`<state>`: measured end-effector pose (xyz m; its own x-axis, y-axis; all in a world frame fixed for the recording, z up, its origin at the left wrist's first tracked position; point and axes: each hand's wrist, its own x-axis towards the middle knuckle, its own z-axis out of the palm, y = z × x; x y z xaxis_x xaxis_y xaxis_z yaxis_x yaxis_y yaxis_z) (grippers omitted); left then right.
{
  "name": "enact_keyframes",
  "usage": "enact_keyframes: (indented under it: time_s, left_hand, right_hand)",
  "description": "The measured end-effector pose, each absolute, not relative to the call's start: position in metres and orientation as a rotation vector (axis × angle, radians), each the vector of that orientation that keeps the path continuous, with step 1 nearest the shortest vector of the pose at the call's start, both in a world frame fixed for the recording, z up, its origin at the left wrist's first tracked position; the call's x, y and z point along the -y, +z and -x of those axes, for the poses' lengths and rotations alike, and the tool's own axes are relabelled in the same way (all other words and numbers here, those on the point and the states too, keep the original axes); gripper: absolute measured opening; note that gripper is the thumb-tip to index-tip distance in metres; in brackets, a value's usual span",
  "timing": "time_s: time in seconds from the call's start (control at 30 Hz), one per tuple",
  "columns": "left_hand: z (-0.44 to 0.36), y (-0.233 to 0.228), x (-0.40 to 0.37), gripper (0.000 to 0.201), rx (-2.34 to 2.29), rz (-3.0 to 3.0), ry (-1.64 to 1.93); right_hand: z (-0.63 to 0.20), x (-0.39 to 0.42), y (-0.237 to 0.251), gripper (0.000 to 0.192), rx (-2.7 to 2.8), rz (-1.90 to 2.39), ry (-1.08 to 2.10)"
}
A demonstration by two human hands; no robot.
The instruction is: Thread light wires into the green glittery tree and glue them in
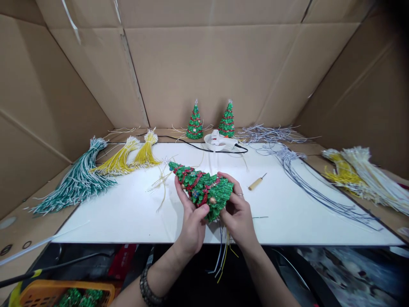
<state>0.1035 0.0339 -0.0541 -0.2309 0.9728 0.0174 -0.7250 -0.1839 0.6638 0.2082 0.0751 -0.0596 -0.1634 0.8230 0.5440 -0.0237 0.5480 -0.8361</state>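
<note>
I hold a small green Christmas tree [202, 188] tipped on its side above the near edge of the white board [128, 213], its tip pointing left and away from me. My left hand [191, 221] is closed under its middle, thumb on the red garland, and my right hand [238, 213] is closed around its wide base, a ring on one finger. Thin wires [222, 251] in white, blue and yellow hang from the base past the board's edge; where they enter the tree is hidden by my right hand. I can read no writing or label anywhere. Two finished trees [194, 123] stand upright at the back by a white dish [220, 143], which perhaps holds a glue gun, though it is too small to be sure. A wooden-handled awl [256, 183] lies just right of my hands. An orange basket [64, 292] is cut off at the lower left.
</note>
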Motion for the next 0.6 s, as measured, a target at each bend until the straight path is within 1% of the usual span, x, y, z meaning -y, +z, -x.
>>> enact_keyframes:
  time_s: [0.37, 0.6]
  left_hand:
    - [-0.1045, -0.0581, -0.0354, 0.117, -0.705, -0.564, 1.746]
    - [-0.1049, -0.0558, -0.0367, 0.117, -0.685, -0.579, 1.757]
  right_hand:
    - [-0.2071, -0.0728, -0.0608, 0.019, 1.562, 0.713, 0.811]
    - [-0.2077, -0.0718, -0.0622, 0.016, 1.532, 0.707, 0.855]
